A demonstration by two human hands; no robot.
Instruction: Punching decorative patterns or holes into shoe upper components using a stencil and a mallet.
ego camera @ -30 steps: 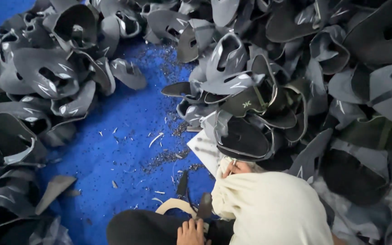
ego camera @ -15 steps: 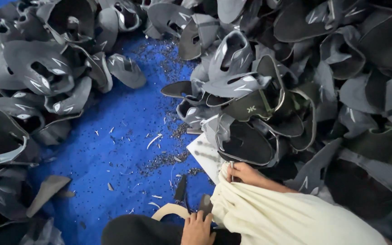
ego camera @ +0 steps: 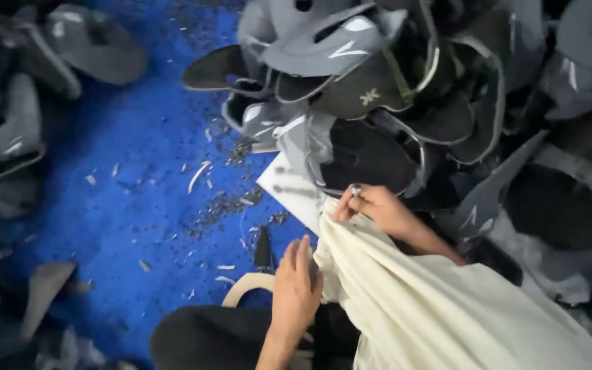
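Note:
A large cream cloth sack (ego camera: 440, 308) spreads across the lower right. My right hand (ego camera: 378, 209), a ring on one finger, pinches the sack's top edge beside a dark shoe upper (ego camera: 368, 157). My left hand (ego camera: 296, 288) lies with straight fingers against the sack's left edge, over a black rounded piece (ego camera: 207, 336). Whether it grips the cloth is hidden.
Heaps of grey and black shoe uppers (ego camera: 378, 75) fill the top and right, with more (ego camera: 8, 137) along the left. Blue floor (ego camera: 125, 205) between them is strewn with trimmings. A white sheet (ego camera: 286, 188), a small dark tool (ego camera: 263, 248) and a beige curved strip (ego camera: 244, 288) lie near my hands.
The view has come closer to the hands. My right hand has drawn the sack's edge up and out, and my left hand has slid up to the sack's left edge.

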